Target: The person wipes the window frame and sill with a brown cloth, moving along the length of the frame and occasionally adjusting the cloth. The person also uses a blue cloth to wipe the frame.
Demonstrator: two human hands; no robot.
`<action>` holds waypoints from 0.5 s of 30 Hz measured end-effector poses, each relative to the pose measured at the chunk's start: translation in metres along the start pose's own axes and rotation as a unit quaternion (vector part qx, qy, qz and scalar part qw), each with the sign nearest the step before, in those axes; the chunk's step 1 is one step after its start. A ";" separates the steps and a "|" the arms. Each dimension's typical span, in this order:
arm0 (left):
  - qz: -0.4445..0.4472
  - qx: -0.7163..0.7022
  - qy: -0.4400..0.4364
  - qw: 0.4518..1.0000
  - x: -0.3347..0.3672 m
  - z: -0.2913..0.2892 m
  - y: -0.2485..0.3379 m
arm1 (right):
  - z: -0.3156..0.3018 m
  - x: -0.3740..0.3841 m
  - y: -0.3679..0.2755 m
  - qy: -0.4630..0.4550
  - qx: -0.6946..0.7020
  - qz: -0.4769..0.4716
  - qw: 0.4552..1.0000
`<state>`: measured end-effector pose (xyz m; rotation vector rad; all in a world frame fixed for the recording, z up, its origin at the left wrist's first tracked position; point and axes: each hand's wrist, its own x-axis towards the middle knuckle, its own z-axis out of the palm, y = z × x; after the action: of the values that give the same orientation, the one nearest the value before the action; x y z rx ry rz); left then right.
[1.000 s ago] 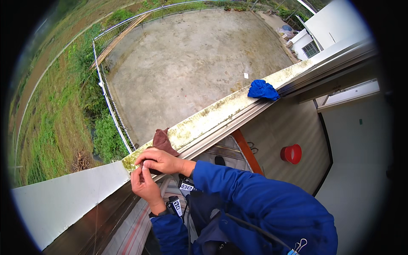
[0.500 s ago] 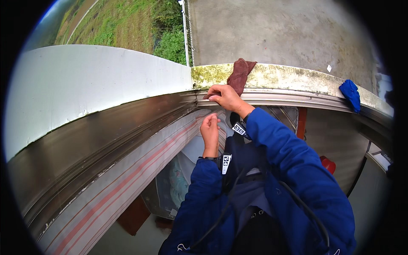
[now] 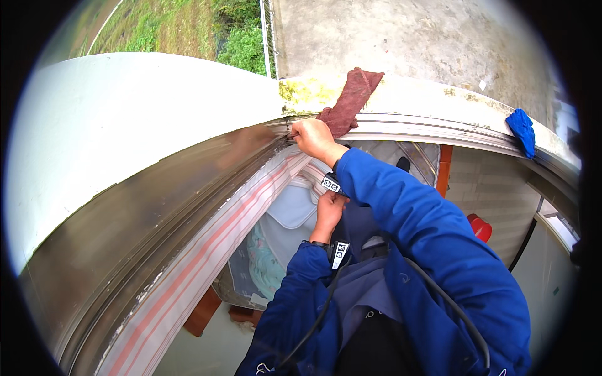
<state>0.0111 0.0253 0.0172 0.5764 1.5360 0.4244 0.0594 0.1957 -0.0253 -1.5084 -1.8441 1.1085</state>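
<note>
My right hand (image 3: 313, 139) is closed at the left corner of the metal window track (image 3: 401, 125), its fingertips pressed into the corner. A maroon cloth (image 3: 354, 100) runs from behind this hand across the track and over the outer ledge. The hand seems to grip the cloth's near end, though the fingers hide that part. Lower down, under my right wrist, my left hand (image 3: 329, 213) is closed with its fingers curled; whatever it may hold is hidden. A bunched blue cloth (image 3: 520, 133) hangs over the track farther right.
A striped curtain (image 3: 207, 250) hangs along the left glass pane, beside a white wall (image 3: 150, 94) outside. Past the stained ledge (image 3: 426, 94) lies a concrete yard (image 3: 389, 37) far below. Indoors, a red object (image 3: 480, 227) is at the right and pale bedding (image 3: 266, 260) below the curtain.
My right hand has moved left into the track's corner, and the maroon cloth now slants toward it. My left hand has dropped lower and to the right, under the right wrist.
</note>
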 end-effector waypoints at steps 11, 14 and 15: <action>0.013 -0.027 -0.010 1.000 0.009 -0.011 -0.017 | 0.005 0.000 -0.003 0.066 -0.023 0.011 0.998; 0.008 -0.024 -0.010 1.000 0.007 -0.012 -0.014 | 0.006 0.000 -0.004 0.047 -0.025 -0.008 0.999; 0.011 -0.026 -0.007 1.000 0.007 -0.012 -0.013 | 0.007 0.000 -0.004 0.044 -0.029 -0.012 0.999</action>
<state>-0.0021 0.0201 0.0051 0.5542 1.5014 0.4741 0.0513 0.1930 -0.0256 -1.5389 -1.8432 0.9692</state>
